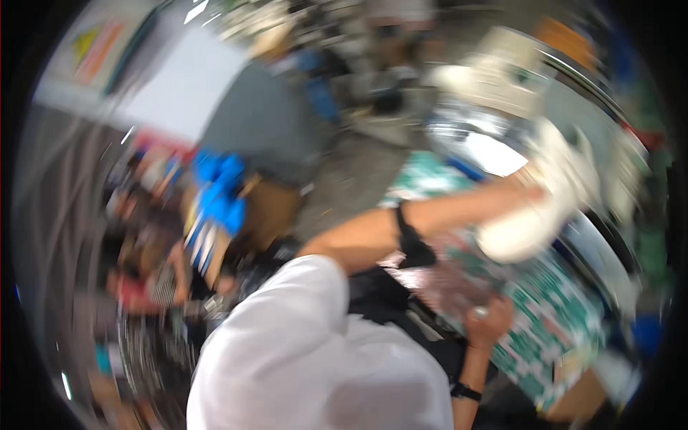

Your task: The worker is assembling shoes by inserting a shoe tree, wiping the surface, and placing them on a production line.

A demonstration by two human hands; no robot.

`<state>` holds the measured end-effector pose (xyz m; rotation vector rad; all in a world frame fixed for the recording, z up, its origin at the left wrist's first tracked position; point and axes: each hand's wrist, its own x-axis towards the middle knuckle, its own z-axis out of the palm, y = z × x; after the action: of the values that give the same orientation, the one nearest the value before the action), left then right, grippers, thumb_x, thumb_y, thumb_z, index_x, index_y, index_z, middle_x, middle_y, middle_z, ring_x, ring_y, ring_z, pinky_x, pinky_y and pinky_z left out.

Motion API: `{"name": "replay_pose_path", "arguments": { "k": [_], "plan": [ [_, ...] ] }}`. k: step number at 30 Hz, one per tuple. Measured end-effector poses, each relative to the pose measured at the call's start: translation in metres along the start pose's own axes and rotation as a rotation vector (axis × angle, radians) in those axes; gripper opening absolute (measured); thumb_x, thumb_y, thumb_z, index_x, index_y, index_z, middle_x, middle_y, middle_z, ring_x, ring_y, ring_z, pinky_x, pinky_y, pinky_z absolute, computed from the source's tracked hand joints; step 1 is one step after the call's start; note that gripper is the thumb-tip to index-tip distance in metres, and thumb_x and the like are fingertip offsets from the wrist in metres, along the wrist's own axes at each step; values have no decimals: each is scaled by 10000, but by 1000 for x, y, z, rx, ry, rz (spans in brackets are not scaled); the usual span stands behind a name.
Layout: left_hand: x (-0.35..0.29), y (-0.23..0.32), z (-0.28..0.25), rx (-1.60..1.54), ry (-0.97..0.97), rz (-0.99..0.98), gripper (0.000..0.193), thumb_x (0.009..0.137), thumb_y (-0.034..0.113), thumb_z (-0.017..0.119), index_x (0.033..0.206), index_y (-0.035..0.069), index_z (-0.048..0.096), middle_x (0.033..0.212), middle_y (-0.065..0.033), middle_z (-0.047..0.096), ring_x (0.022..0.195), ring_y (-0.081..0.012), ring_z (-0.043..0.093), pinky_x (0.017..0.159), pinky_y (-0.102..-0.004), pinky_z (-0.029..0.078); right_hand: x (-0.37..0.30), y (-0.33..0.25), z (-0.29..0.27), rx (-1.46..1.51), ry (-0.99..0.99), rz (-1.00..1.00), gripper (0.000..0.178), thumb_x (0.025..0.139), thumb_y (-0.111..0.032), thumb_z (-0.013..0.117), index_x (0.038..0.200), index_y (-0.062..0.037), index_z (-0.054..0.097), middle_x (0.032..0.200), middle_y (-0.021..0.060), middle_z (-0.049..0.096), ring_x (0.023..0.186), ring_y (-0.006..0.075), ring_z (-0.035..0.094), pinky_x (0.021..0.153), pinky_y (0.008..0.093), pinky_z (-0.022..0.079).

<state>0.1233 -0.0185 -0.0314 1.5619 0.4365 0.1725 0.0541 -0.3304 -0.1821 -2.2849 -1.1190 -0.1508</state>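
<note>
My left arm reaches across to the right, with a black band round the forearm. At its end my left hand (pixel 531 188) meets a pale cream, rounded thing that looks like a shoe (pixel 517 235). The hand seems closed on it, though blur and the cream shape hide the fingers. Lower down, my right hand (pixel 490 319), with a ring and a black wristband, is at the near edge of a green, white and pink patterned surface (pixel 555 315). Motion smears its fingers, and I see nothing plain in them.
More cream pieces (pixel 494 75) stand at the upper right beside a curved metal-edged frame (pixel 591 86). Shiny silvery material (pixel 476 140) lies before them. Cardboard (pixel 577 398) is at the lower right. Left of me are a blue bundle (pixel 221 188), a brown box (pixel 269 208) and a grey panel (pixel 258 118).
</note>
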Motion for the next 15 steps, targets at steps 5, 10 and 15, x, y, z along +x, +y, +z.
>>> {"name": "replay_pose_path", "arguments": {
  "k": [5, 10, 15],
  "plan": [
    [-170, -34, 1, 1, 263, -60, 1200, 790, 415, 918, 1749, 66, 286, 1488, -266, 635, 1398, -396, 626, 1140, -460, 515, 11, 6, 1, -83, -61, -65, 462, 888, -289, 757, 1294, -70, 779, 1226, 238, 686, 1128, 451, 673, 953, 552, 562],
    [-229, -106, 23, 605, 477, -190, 1351, 744, 320, 897, 1801, 88, 87, 1312, -292, 669, 1206, -471, 677, 1011, -513, 550, 22, -2, -1, -87, -130, -11, 387, 1004, -267, 707, 1308, -37, 767, 1261, 225, 668, 1128, 425, 680, 973, 516, 570],
    [-225, -91, -1, 230, 362, 66, 1321, 784, 159, 868, 1787, -11, 24, 1500, -350, 574, 1363, -498, 613, 1134, -514, 517, 28, -12, 10, 271, -230, 213, 494, 1085, -287, 662, 1474, 14, 704, 1446, 221, 664, 1234, 349, 679, 1036, 459, 565]
  ]
}}
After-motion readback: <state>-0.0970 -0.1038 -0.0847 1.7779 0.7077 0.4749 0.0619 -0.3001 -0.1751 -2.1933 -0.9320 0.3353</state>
